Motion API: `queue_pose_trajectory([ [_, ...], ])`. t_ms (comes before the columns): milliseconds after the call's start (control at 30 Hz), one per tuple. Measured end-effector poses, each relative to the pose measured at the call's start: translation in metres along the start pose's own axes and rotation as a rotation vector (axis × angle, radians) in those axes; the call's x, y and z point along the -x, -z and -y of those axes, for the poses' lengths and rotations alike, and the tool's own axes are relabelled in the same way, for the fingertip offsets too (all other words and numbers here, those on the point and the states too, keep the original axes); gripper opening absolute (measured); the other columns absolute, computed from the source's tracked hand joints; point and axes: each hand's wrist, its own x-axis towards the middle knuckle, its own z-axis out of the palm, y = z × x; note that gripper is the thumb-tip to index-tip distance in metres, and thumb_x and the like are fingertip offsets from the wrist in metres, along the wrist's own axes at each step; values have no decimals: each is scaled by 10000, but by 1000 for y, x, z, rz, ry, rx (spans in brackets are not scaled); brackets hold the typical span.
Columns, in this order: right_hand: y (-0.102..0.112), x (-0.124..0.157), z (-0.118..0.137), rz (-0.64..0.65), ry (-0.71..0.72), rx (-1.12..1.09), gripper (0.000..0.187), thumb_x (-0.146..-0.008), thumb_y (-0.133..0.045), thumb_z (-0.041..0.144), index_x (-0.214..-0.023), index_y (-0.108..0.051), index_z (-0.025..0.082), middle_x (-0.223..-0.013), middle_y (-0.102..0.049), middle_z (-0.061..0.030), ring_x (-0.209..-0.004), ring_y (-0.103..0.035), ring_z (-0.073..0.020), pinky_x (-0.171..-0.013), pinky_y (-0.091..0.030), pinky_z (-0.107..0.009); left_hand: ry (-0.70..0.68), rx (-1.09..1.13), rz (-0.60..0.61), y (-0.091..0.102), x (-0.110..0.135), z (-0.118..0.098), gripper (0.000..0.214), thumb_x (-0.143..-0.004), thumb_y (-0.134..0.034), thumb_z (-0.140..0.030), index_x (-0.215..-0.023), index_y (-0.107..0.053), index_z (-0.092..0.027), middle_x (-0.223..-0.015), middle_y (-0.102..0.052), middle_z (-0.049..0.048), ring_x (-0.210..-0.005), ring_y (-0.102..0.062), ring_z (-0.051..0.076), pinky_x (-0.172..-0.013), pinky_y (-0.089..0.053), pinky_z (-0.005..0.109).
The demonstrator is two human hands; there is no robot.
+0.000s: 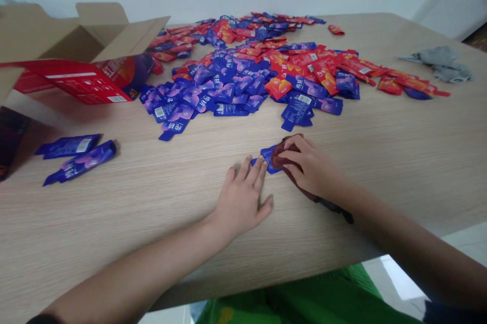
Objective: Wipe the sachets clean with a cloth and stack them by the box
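A single blue sachet (267, 154) lies flat on the table in front of me. My left hand (240, 196) is open, its fingertips resting on the narrow left end of that sachet and its thumb spread away. Bunched under the fingers of my right hand (310, 166) is a dark brown cloth (279, 155), which covers the sachet's right part. The cloth trails beneath the right wrist toward the table's front edge, ending in a darker strip (335, 207).
Blue sachets (236, 80) and red sachets (304, 58) are heaped at the back. At left stands an open red cardboard box (79, 80). Two blue sachets (81, 159) lie apart near it. Grey gloves or a cloth (443, 63) rest at far right on the wooden table (418, 162).
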Motion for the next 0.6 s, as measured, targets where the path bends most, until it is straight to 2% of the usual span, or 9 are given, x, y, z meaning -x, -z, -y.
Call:
queue_pose_trajectory([
  [367,6,15,-28,-29,-172,-54,200,-844,-517,159,-905,-697,218,-1078,-578,-86,-1010,-563,-257,-864,-497,-435,3,5,-8,-1,0,0,684,-929,-375,-477,-1498,-313,-102,-1587,-265,129,-1429,-271,365,-1024,-331,514],
  [500,12,14,-43,28,-174,-116,188,-829,-530,159,-903,-692,218,-1028,-594,-66,-943,-591,-226,-858,-499,-405,6,11,-14,-1,0,-1,688,-925,-383,-468,-1501,-305,-100,-1584,-271,125,-1427,-273,365,-1022,-330,526],
  [600,24,6,-44,107,-168,-76,201,-831,-518,152,-904,-692,222,-1010,-607,-59,-939,-598,-223,-859,-490,-390,9,20,-20,-2,1,0,689,-927,-379,-468,-1499,-308,-92,-1580,-282,130,-1429,-270,363,-1025,-327,530],
])
